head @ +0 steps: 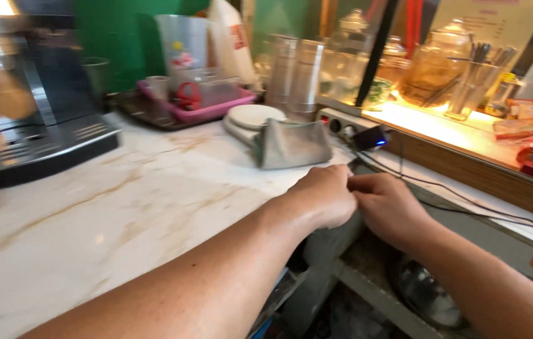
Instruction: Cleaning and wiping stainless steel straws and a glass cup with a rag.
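Counter edge (342,168) at 5 o'clock of grey cloth (291,144): both hands meet there, knuckles touching. Left hand (323,198) and right hand (386,204) curled, fingertips pinched together at one spot; what they pinch is hidden, cannot tell. Black cable (442,188) runs from hands toward 3 o'clock, likely routed along ledge to power strip (342,122) at 12 o'clock. Cloth slumped against white scale (250,116). Coffee machine (21,100) at 9 o'clock, well apart. Steel cups (298,75) stacked behind strip.

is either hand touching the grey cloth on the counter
No, the left hand and right hand meet at the counter edge, apart from the grey cloth lying farther back.
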